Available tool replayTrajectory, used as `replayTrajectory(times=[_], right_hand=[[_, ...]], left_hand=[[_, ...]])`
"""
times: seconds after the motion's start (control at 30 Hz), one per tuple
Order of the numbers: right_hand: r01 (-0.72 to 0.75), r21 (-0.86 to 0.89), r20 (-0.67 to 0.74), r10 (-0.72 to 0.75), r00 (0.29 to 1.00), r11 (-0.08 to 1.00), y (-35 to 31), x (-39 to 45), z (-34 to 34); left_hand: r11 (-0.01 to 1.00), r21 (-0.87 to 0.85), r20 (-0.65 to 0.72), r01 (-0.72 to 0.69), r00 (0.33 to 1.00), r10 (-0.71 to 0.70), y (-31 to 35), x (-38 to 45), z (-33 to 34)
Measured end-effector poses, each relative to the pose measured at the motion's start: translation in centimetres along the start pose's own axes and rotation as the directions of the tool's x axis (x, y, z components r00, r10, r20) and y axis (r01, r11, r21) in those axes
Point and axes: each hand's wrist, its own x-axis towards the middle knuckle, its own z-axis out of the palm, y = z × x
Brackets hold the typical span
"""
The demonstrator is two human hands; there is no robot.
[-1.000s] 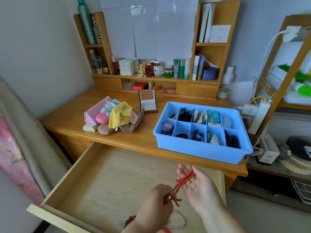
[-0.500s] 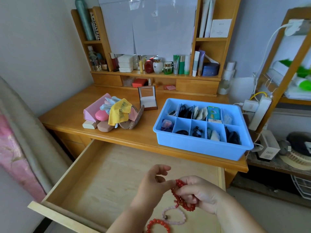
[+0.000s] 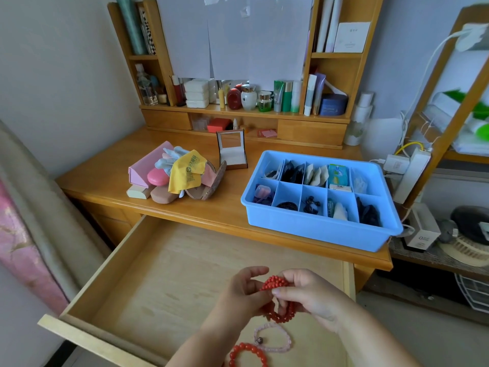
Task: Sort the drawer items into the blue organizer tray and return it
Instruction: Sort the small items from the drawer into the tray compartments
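Open drawer (image 3: 164, 274) sat below counter (image 3: 227, 207); blue organizer tray (image 3: 317, 229) rested on counter's right side. Over the drawer, left hand (image 3: 242, 294) and right hand (image 3: 309, 295) pinched red bead strand (image 3: 276, 283), fingers curled round it.

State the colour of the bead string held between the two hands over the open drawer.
Red. The bead string shows best in the head view, the only view given.
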Motion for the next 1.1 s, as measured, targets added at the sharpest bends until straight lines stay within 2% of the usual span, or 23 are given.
replayTrajectory(times=[0.07,0.13,0.2,0.33,0.43,0.57,0.7,0.8,0.9,1.0,1.03,1.1], right_hand=[[0.009,-0.137,-0.089,-0.021,0.996,0.991,-0.4,-0.1,-0.9],[0.038,-0.199,-0.149,-0.069,0.986,0.979,-1.3,-0.2,-1.6],[0.107,-0.199,-0.128,-0.134,0.983,0.974,-2.5,-0.3,-2.0],[0.214,-0.257,-0.002,-0.222,0.975,0.942,-5.9,-0.2,-2.3],[0.283,-0.319,0.006,-0.297,0.955,0.904,-9.5,0.1,-3.7],[0.357,-0.295,-0.112,-0.404,0.908,0.886,-13.9,1.5,-6.7],[0.272,-0.351,-0.176,-0.348,0.921,0.896,-15.8,5.6,-8.7],[0.141,-0.523,-0.226,-0.297,0.928,0.840,-15.8,8.8,-9.5],[0.097,-0.701,-0.293,-0.409,0.864,0.707,-15.3,10.3,-10.0],[0.106,-0.781,-0.323,-0.543,0.776,0.616,-14.1,10.5,-9.9],[0.100,-0.791,-0.325,-0.553,0.768,0.604,-13.8,10.5,-9.9],[0.089,-0.775,-0.292,-0.478,0.828,0.626,-13.2,10.4,-9.9]], left_hand=[[0.995,-0.103,-0.024,0.009,1.000,-0.012,-0.1,0.2,-0.2],[0.975,-0.220,-0.067,0.018,0.997,-0.033,-0.4,0.7,-0.4],[0.957,-0.289,-0.058,0.015,0.998,-0.033,-0.5,1.1,-0.3],[0.917,-0.399,0.057,0.005,0.998,0.019,-0.8,1.7,-0.5],[0.959,-0.283,-0.013,0.036,0.999,-0.041,-2.3,2.0,-2.0],[0.991,-0.072,-0.178,0.110,0.977,-0.121,-6.4,2.2,-5.5],[0.988,-0.064,-0.268,0.141,0.951,-0.153,-8.2,2.7,-7.8],[0.992,-0.025,-0.266,0.124,0.956,-0.126,-8.6,3.0,-8.0],[0.993,-0.006,-0.278,0.121,0.953,-0.118,-9.0,3.0,-8.3],[0.992,0.014,-0.295,0.127,0.948,-0.117,-9.1,3.1,-8.2],[0.991,0.025,-0.300,0.129,0.947,-0.115,-9.0,3.1,-8.1],[0.990,0.049,-0.302,0.136,0.946,-0.115,-8.9,3.1,-8.0]])
